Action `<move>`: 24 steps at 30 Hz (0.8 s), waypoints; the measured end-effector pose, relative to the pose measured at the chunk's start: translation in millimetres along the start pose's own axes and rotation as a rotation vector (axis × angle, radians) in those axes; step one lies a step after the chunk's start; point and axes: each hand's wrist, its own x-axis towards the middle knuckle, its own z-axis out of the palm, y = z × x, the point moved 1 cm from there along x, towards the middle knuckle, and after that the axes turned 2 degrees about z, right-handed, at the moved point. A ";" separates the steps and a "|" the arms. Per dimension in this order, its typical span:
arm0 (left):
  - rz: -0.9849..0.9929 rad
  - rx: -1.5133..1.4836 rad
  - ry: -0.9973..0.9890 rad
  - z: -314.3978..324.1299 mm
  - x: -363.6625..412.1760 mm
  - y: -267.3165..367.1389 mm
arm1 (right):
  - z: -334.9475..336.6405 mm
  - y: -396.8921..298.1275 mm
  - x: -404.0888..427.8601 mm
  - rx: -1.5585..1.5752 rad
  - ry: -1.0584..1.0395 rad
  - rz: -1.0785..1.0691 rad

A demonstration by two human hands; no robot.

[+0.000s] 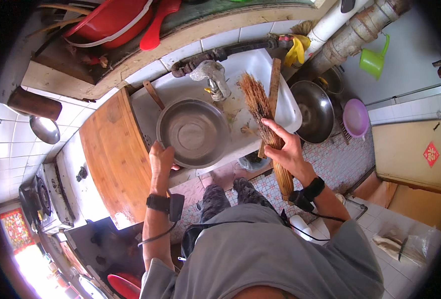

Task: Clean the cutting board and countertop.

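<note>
My left hand (162, 159) grips the near left rim of a round, grey metal pan (191, 136), which sits over the left part of the white sink (243, 59). Nothing lies inside the pan. A wooden handle (154, 94) juts out beyond its far left rim; I cannot tell whether it belongs to the pan. My right hand (289, 151) is closed around the middle of a straw scrubbing brush (258, 99), right of the pan. The brush's frayed brown bristles point away from me over the sink, apart from the pan.
A tap (216, 88) wrapped in plastic stands behind the pan. A wooden bar (274, 84) crosses the sink's right side, partly behind the brush. A wooden board (117, 160) lies to the left. A dark wok (314, 112) and a purple basin (356, 118) are on the right.
</note>
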 end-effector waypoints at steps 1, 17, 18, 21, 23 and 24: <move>-0.025 -0.005 -0.030 3.1 6.7 -5.9 | 4.3 -1.5 3.2 -0.042 0.008 -0.083; -0.123 0.014 -0.103 38.3 45.7 -25.9 | -31.4 50.6 42.2 -0.502 0.397 0.100; -0.125 0.014 -0.099 40.2 49.1 -30.4 | -31.8 66.4 45.2 -0.574 0.460 0.104; -0.141 0.033 -0.041 45.4 57.7 -43.7 | -24.8 102.6 43.6 -0.729 0.358 0.155; -0.158 -0.037 -0.097 49.1 60.2 -46.1 | -19.8 114.3 40.1 -0.808 0.241 0.196; -0.165 -0.036 -0.086 48.9 61.3 -48.0 | -18.3 107.2 41.6 -0.803 0.230 0.192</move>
